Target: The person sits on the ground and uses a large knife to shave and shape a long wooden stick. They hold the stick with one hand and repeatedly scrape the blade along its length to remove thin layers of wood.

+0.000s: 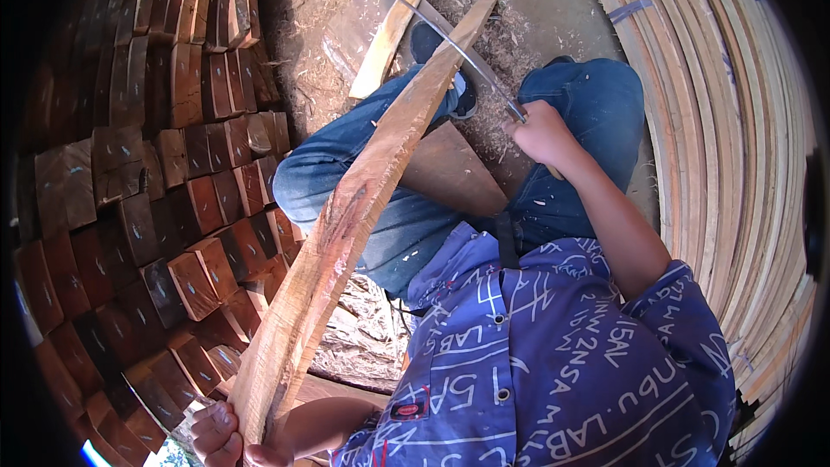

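Observation:
A long wooden plank (346,216), rough along its edges and with a dark knot, slants across my left leg and narrows toward the far end. My left hand (220,437) is closed around its near end at the lower left. Over my right thigh, my right hand (545,134) grips the handle of a long knife (484,73). Its thin blade points to the far left and crosses over the plank's far part. I cannot tell whether blade and plank touch.
Stacked wooden blocks (199,277) rise on my left. Long bundled wood strips (709,121) curve along my right. Another pale plank piece (393,35) lies beyond my left leg. Shavings cover the floor (545,0), and a brown board (454,169) sits between my legs.

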A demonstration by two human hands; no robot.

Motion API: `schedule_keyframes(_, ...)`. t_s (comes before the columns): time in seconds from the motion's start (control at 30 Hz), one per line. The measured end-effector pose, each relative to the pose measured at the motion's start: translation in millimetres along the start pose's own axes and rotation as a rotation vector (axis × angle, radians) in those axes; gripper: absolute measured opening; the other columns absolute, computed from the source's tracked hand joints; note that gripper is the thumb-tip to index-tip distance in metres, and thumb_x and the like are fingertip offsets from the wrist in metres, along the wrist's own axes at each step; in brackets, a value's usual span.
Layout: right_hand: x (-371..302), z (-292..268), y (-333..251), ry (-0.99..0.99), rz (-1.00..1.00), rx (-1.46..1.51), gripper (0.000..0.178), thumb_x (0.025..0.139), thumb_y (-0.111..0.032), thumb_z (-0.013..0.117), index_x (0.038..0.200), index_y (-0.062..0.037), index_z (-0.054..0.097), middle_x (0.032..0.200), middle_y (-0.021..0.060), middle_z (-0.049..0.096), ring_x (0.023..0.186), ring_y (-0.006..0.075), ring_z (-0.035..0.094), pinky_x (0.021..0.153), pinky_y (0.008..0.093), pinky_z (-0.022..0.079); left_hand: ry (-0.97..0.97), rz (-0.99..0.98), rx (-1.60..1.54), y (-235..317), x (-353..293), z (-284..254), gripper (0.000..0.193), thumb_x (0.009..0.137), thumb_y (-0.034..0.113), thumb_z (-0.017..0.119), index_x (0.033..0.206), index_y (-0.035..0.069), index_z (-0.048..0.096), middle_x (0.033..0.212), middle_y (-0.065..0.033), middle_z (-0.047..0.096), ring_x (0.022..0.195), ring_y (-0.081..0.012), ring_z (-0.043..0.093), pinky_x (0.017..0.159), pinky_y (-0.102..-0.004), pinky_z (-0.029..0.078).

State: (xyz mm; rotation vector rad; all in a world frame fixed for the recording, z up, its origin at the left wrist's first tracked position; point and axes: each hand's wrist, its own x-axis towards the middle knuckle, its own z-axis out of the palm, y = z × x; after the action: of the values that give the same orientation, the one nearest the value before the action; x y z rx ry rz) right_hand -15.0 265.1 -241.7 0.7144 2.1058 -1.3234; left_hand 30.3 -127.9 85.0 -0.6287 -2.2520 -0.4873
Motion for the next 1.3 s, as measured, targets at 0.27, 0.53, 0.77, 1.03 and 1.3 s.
schedule_keyframes(0.27, -63, 22, -73, -0.011, -0.472, -0.011, 0.022, 0.077, -0.021, 0.073, 0.077, 0.0008, 0.068, 0.069, 0.0228, 0.063, 0.070, 0.0425, 0.064, 0.064, 0.0470, 0.050, -0.084, 0.003, -0.073, -14, 19, -6, 0.031, 0.087, 0.023, 0.065, 0.070, 0.001, 0.051, 0.067, -0.0125, 0.056, 0.063, -0.0209, 0.057, 0.057, -0.0353, 0.050)
schedule_keyframes(0.53, -30, 51, -61, 0.093, -0.600, -0.123, 0.014, 0.069, -0.018, 0.068, 0.075, -0.0053, 0.069, 0.070, 0.0188, 0.066, 0.073, 0.0395, 0.066, 0.068, 0.0477, 0.053, -0.034, -0.155, 0.001, -3, 1, 16, 0.038, 0.088, 0.028, 0.068, 0.070, 0.003, 0.045, 0.067, -0.0109, 0.053, 0.063, -0.0198, 0.054, 0.061, -0.0328, 0.046)
schedule_keyframes(0.77, -51, 46, -60, 0.056, -0.536, -0.228, 0.022, 0.073, -0.021, 0.071, 0.090, -0.0069, 0.072, 0.079, 0.0188, 0.068, 0.078, 0.0379, 0.066, 0.071, 0.0465, 0.052, -0.066, -0.140, -0.053, 7, -30, 6, 0.041, 0.083, 0.032, 0.075, 0.069, 0.003, 0.050, 0.069, -0.0104, 0.055, 0.063, -0.0208, 0.055, 0.057, -0.0332, 0.049)
schedule_keyframes(1.03, -86, 40, -68, 0.050, -0.509, -0.201, 0.026, 0.079, -0.025, 0.073, 0.087, -0.0014, 0.069, 0.073, 0.0170, 0.067, 0.072, 0.0356, 0.067, 0.066, 0.0429, 0.050, -0.209, -0.094, 0.006, 19, -29, 4, 0.068, 0.053, 0.061, 0.087, 0.075, 0.006, 0.054, 0.070, -0.0062, 0.056, 0.063, -0.0190, 0.059, 0.055, -0.0310, 0.050)
schedule_keyframes(1.3, -137, 57, -84, -0.122, -0.640, 0.045, 0.036, 0.080, -0.030, 0.079, 0.072, 0.0013, 0.062, 0.061, 0.0139, 0.062, 0.055, 0.0260, 0.061, 0.055, 0.0360, 0.048, -0.287, -0.261, 0.087, 33, -24, -2, 0.061, 0.053, 0.049, 0.092, 0.073, 0.003, 0.057, 0.070, -0.0065, 0.058, 0.069, -0.0193, 0.061, 0.076, -0.0427, 0.057)
